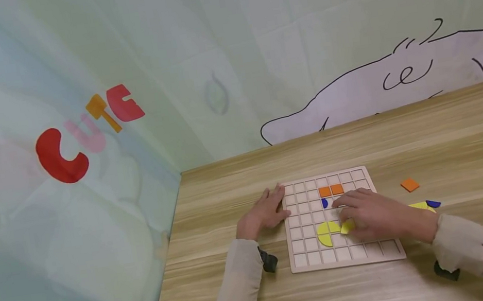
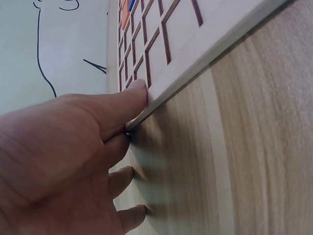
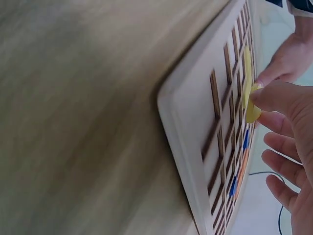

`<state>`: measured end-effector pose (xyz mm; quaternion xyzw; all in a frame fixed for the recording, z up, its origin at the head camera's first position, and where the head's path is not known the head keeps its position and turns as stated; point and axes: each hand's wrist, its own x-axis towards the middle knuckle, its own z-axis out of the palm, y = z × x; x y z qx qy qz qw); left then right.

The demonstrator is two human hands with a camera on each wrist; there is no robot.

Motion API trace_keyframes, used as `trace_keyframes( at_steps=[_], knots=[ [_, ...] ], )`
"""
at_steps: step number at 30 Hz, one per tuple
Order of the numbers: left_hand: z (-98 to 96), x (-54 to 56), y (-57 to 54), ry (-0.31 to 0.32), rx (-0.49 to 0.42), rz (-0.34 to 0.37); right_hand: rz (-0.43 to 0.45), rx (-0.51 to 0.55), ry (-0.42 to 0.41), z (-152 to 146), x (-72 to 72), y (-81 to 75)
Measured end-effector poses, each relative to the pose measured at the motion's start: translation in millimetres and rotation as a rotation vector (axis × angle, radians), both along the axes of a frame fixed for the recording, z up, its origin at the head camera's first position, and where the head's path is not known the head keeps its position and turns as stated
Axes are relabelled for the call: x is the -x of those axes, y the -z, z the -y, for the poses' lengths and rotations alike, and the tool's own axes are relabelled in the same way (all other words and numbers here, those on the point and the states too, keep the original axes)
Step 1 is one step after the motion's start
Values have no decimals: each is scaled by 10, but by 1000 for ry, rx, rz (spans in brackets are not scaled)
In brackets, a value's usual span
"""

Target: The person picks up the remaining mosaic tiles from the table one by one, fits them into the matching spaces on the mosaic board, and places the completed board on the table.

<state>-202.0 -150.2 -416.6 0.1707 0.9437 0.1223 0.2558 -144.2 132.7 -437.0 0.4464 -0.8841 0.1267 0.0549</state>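
From the head view, the right hand (image 1: 368,216) pinches a yellow tile (image 1: 345,227) at three o'clock of the yellow part-disc (image 1: 326,235) on the gridded board (image 1: 315,267); I'd keep it level and square. Left-wrist view: the left hand (image 2: 63,147), loosely spread, rests its thumb on that board. Right-wrist view: I can't make out the tile's whole outline.

And ahead I see a pale, creased backdrop (image 1: 233,32), a line-drawn figure (image 1: 355,94) on it, CUTE lettering (image 1: 61,164) leftward (bright red C!), wood-grain table (image 1: 469,137) below.

Wood-grain table (image 1: 211,196); CUTE lettering (image 1: 96,105) on backdrop (image 1: 92,219), seemingly cloth.
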Motion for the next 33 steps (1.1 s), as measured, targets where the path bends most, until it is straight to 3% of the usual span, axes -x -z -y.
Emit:
trace_keyframes(
  at_steps=[10, 18, 26, 33],
  knots=[
    [-1, 1, 13, 9, 0, -3, 57, 1, -31, 139, -58, 33],
    [-1, -3, 8, 0, -8, -5, 27, -42, -56, 199, -102, 20],
    [-1, 3, 11, 3, -5, -6, -50, 9, -102, 210, -94, 64],
    [3, 1, 14, 6, -6, -6, -29, -22, -75, 215, -91, 74]
  ],
)
